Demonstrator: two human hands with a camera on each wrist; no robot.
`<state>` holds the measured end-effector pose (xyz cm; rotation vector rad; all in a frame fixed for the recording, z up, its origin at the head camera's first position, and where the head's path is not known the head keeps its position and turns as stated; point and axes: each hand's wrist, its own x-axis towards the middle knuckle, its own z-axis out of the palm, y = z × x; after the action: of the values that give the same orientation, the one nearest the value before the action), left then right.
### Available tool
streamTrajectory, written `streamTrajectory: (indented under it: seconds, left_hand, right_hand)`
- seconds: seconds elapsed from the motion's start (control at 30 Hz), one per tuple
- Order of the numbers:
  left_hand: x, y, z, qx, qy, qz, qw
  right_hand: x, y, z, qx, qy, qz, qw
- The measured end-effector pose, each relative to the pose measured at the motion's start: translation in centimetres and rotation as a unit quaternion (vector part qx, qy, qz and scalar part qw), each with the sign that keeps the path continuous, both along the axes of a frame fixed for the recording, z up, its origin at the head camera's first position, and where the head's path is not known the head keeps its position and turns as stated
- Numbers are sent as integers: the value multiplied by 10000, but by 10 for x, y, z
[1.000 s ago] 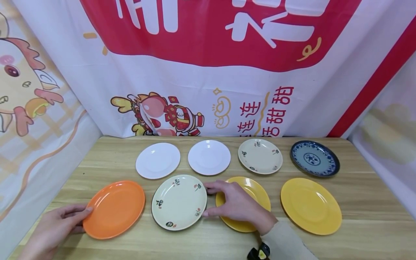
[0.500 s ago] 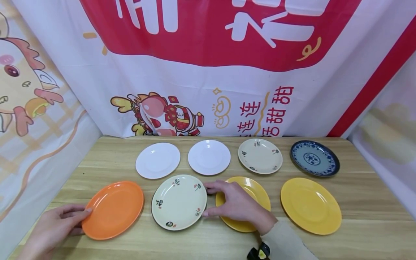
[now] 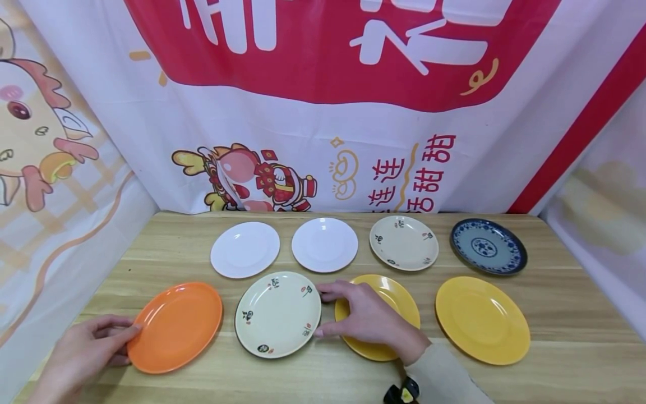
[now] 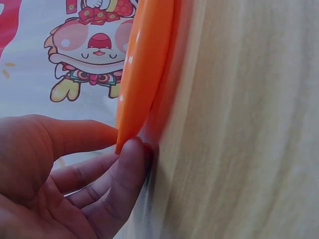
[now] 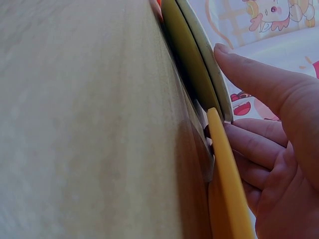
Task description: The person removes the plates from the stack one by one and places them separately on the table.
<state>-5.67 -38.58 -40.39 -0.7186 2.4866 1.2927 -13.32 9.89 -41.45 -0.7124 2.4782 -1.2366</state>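
My left hand [image 3: 83, 353] pinches the left rim of an orange plate [image 3: 176, 328], thumb on top and fingers beneath. The left wrist view shows the pinched edge of the orange plate [image 4: 144, 59] raised off the wood. Beside it lies a cream plate [image 3: 277, 315] with small dark prints. My right hand [image 3: 370, 314] touches its right rim with spread thumb and fingers, reaching over a yellow plate [image 3: 398, 294]. In the right wrist view, the cream plate [image 5: 205, 42] sits over an olive-coloured layer [image 5: 187, 47], and my thumb [image 5: 239, 64] reaches its rim.
Along the back of the wooden table [image 3: 313, 384] stand two white plates, the left one [image 3: 245, 249] and the right one [image 3: 325, 244], another printed cream plate [image 3: 404, 243] and a blue-patterned plate [image 3: 488, 247]. A second yellow plate [image 3: 481, 320] lies right. Printed cloth [image 3: 323, 123] hangs behind.
The orange plate has shifted slightly left and toward me with my left hand, widening the gap to the cream plate. My right hand and the other plates stay put.
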Motion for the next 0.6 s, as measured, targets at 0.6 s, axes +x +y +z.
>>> streamTrajectory:
  seconds: [0.6]
  left_hand:
    - [1, -1, 34, -228, 753, -397, 9961]
  right_hand:
    - [1, 0, 2, 0, 38, -28, 10000]
